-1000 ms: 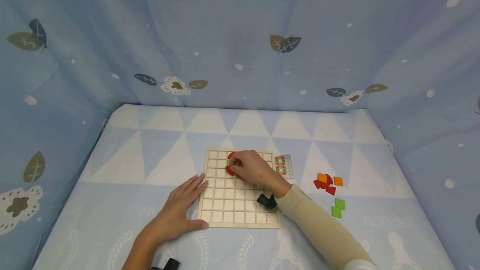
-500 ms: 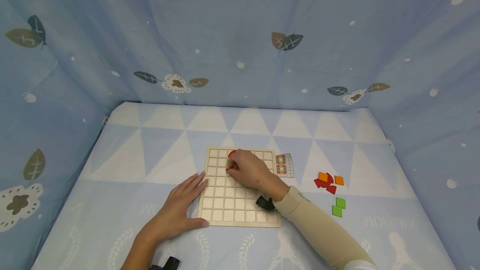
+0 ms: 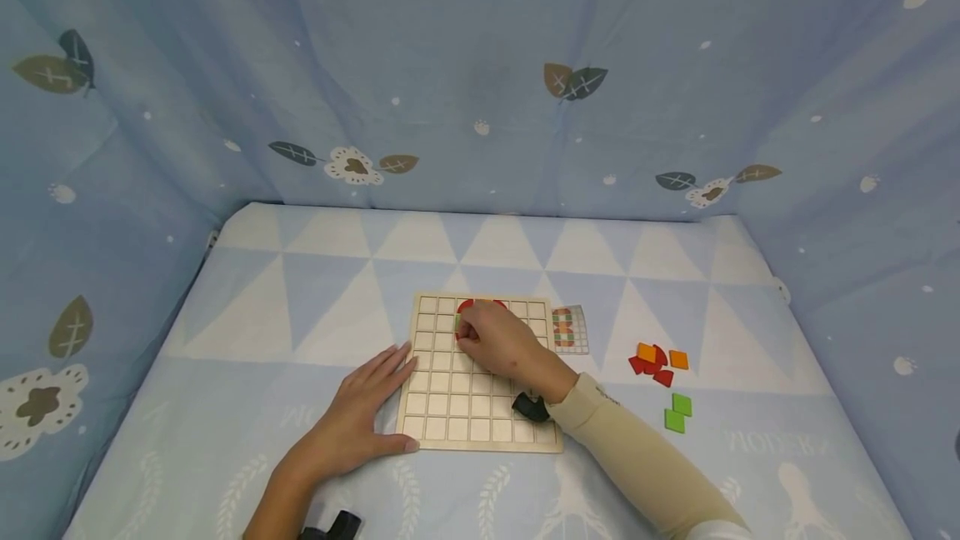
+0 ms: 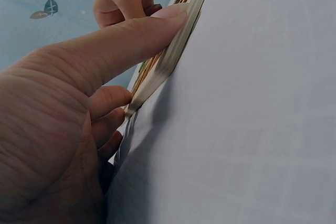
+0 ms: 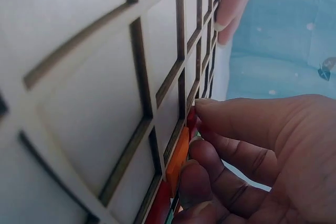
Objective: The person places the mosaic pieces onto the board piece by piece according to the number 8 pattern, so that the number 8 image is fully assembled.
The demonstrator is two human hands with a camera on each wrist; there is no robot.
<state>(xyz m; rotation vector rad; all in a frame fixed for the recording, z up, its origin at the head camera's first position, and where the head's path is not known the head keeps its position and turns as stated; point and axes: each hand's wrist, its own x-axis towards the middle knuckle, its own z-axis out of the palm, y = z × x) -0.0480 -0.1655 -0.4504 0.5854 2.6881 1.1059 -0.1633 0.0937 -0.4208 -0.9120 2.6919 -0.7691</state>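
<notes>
A pale wooden grid board (image 3: 457, 407) lies on the cloth. My left hand (image 3: 358, 417) rests at its left side with fingers extended; in the left wrist view the thumb (image 4: 152, 27) touches the board's edge. Over the upper part of the grid, my right hand (image 3: 501, 342) pinches a red tile (image 5: 192, 121) between thumb and fingertips, at a cell. Beside that cell sits an orange tile (image 5: 177, 156), with more red (image 5: 159, 205) below it. Red tiles (image 3: 465, 305) and a bit of green tile show around the knuckles. The right hand hides the rest of the pattern.
Right of the board lies a small pattern card (image 3: 570, 330). Farther right are a pile of red tiles (image 3: 663, 377) with orange tiles (image 3: 678, 359), and two green tiles (image 3: 674, 421). A black strap piece (image 3: 531, 407) sits under the right wrist. Blue patterned fabric (image 3: 480, 90) stands behind.
My right hand has shifted slightly left and down over the red tile, covering more of it. The left hand stays at the board's edge.
</notes>
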